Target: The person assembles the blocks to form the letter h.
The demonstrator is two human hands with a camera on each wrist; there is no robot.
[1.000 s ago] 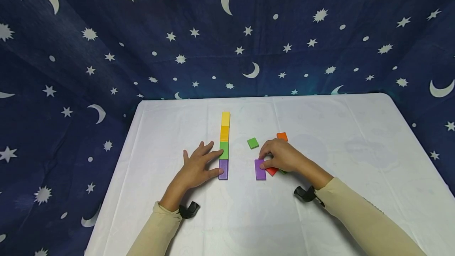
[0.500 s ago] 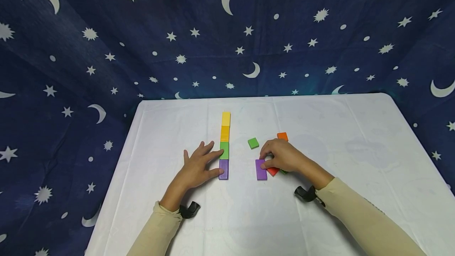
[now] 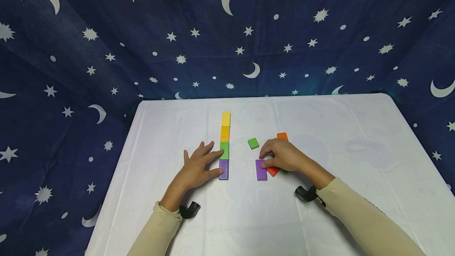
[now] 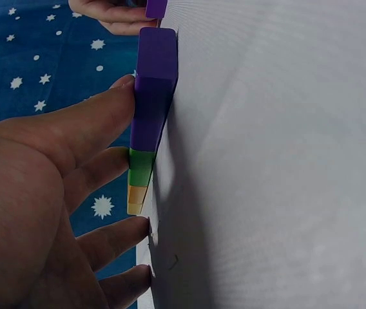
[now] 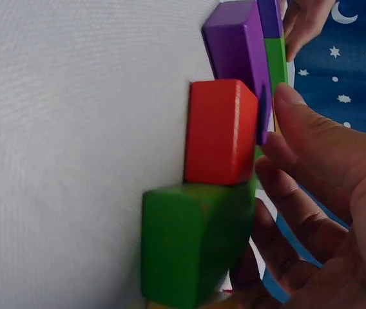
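Toward the left of the head view, a purple block [image 3: 223,175], a green block [image 3: 224,146], an orange-yellow block [image 3: 225,133] and a yellow block [image 3: 226,118] form a straight column. My left hand [image 3: 194,171] is spread beside it, thumb on the purple block and index finger on the green one. A second purple block [image 3: 261,174] lies apart on the right. My right hand [image 3: 285,156] rests its thumb on that block, its index fingertip at the far edge. Partly under this hand are a red block [image 5: 215,132] and a dark green block [image 5: 173,248].
A small green block [image 3: 253,143] lies just behind the right hand's fingers. Behind its knuckles shows an orange block [image 3: 282,135]. Everything lies on a white-covered table [image 3: 348,137], with a starry blue cloth [image 3: 199,15] hanging at its back edge.
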